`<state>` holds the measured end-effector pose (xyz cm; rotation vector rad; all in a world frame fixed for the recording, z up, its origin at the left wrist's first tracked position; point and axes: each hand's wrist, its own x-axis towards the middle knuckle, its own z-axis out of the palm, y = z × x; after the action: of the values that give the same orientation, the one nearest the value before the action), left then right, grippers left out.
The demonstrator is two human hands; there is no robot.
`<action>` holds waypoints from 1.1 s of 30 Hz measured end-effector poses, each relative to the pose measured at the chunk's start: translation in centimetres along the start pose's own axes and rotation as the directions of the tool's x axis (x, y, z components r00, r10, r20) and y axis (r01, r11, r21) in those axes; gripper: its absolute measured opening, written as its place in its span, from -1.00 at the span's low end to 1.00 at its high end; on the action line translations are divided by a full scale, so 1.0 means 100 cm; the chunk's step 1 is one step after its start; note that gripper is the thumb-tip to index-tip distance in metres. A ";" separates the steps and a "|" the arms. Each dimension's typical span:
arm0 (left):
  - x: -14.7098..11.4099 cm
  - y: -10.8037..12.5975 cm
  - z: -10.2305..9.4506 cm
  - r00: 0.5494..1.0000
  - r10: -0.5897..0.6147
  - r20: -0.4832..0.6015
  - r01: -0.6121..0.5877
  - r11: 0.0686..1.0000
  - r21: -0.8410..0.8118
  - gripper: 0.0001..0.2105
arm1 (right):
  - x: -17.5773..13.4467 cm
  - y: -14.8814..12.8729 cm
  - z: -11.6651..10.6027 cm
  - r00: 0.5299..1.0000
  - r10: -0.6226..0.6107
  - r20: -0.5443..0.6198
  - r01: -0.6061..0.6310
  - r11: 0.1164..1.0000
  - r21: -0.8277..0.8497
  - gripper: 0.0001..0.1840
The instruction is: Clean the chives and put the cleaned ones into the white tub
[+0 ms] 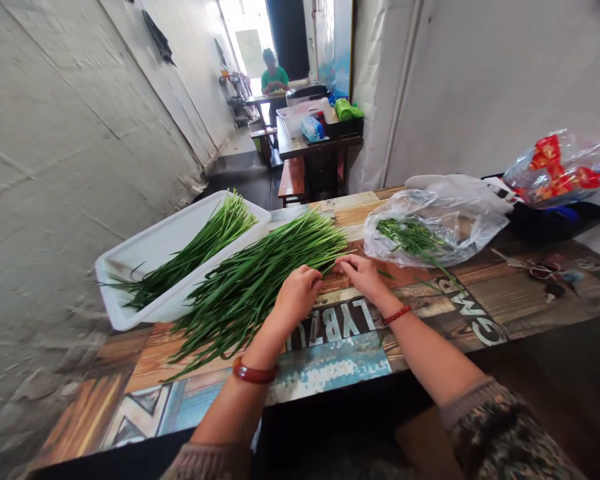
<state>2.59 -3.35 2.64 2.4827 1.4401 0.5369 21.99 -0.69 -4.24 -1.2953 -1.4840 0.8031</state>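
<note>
Many long, leafy green stalks (260,273) slant away rightward, left of the right hand (364,275); left hand (299,291) nearer; both curled, grip unclear.

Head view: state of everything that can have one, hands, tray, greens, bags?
White tray, uncovered, partly filled.
Tray greens, bundled lengthwise.
Greens pile, fanned out on the tabletop.
Clear bag, crumpled, green bits inside.
Red-marked bag, open or shut unclear.
Left hand, curled at the pile's pale ends, hold unclear.
Right hand, curled beside them, hold unclear.
</note>
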 end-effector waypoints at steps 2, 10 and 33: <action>0.001 -0.002 0.011 0.999 -0.048 0.006 0.046 0.983 0.175 -0.83 | 0.003 0.001 -0.002 0.995 0.076 -0.057 -0.067 0.985 0.158 -0.68; -0.002 -0.011 0.019 0.998 -0.033 0.051 0.010 0.921 0.390 -0.80 | 0.004 -0.007 -0.013 0.972 0.126 -0.196 -0.063 0.951 0.302 -0.62; -0.006 -0.011 0.023 0.999 -0.033 0.016 0.030 0.991 0.129 -0.87 | 0.025 -0.017 -0.039 0.843 -0.310 0.440 0.486 0.790 -0.373 -0.81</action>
<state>2.36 -3.31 0.05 2.5506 1.5509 0.4268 25.15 0.89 -0.88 -1.1296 -2.2724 0.4035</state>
